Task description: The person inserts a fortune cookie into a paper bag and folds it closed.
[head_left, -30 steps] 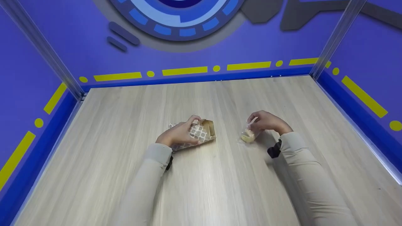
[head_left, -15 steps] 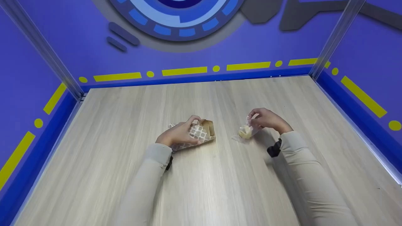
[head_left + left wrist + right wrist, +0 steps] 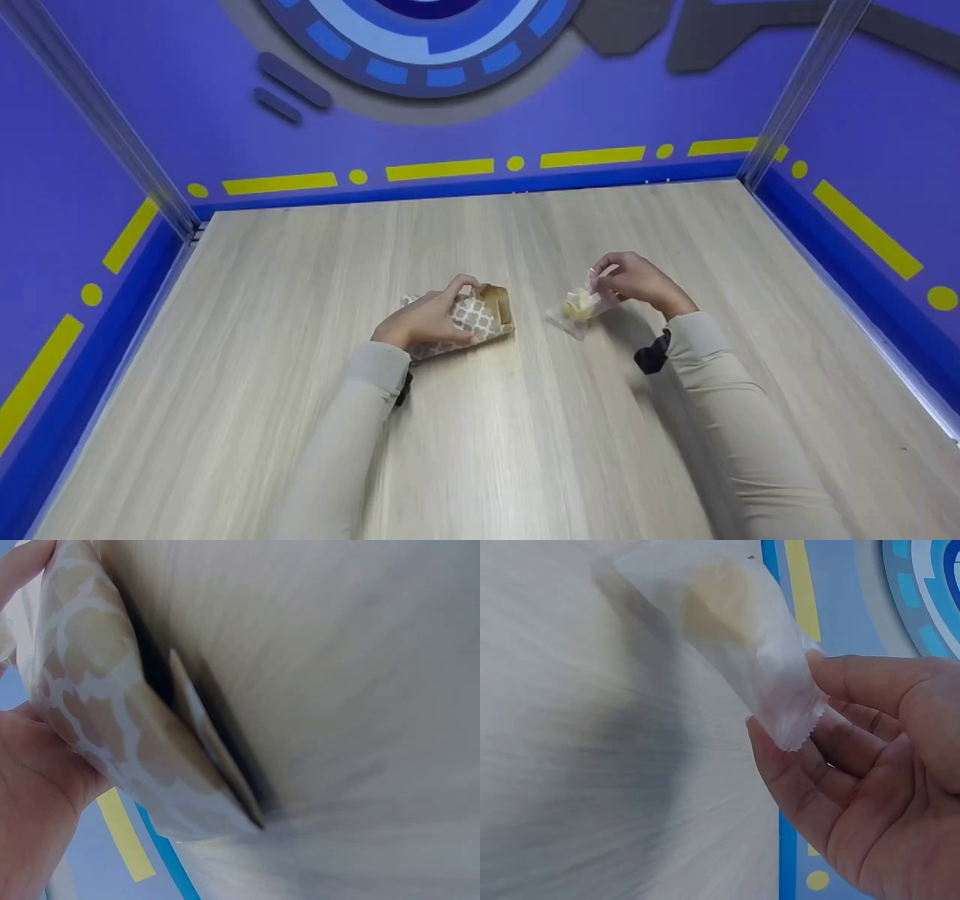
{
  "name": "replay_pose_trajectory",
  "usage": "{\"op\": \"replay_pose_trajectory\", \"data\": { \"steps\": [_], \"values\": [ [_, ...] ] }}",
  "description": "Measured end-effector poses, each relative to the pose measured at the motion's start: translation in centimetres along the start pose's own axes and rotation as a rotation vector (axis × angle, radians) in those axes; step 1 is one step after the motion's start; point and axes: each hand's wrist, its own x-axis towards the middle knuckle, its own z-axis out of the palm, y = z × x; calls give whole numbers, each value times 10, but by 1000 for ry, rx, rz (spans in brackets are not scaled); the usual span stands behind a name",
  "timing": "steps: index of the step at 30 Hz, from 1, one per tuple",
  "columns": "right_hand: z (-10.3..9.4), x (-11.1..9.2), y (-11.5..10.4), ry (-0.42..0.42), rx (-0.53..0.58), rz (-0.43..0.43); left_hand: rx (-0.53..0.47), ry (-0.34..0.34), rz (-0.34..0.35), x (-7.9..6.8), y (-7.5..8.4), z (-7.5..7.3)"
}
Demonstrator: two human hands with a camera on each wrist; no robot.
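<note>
On the table my left hand [image 3: 424, 321] grips a paper bag [image 3: 474, 316] with a grey-and-white lattice print, thumb on the near side and fingers on the far side. Its mouth gapes toward the right and shows a brown inside. In the left wrist view the printed bag [image 3: 105, 690] lies against the left hand's palm [image 3: 37, 795], and a flap sticks out from its underside. To the right, my right hand [image 3: 641, 285] pinches the serrated end of a translucent plastic packet [image 3: 780, 690]. A pale yellow piece [image 3: 720, 604] shows inside; what it is, I cannot tell.
The wood-grain table [image 3: 465, 450] is bounded by blue panels [image 3: 450, 135] at the back and both sides. Metal posts [image 3: 795, 105] stand at the two back corners. Both wrists carry a black strap [image 3: 652, 356] by the pale sleeves.
My right hand has risen slightly and the packet has swung left and away from me, closer to the bag's mouth. The left hand and the bag have stayed in place.
</note>
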Motion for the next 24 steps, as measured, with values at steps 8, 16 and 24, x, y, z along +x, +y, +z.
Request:
{"op": "replay_pose_trajectory", "data": {
  "steps": [8, 16, 24],
  "values": [
    [3, 1, -2, 40, 105, 17, -4, -6, -2, 0, 0, -1],
    [13, 8, -6, 101, 270, 41, 11, -5, 10, 0, 0, -2],
    [28, 14, -14, 115, 376, 51, 8, -12, 18, 1, 1, -2]
  ]
}}
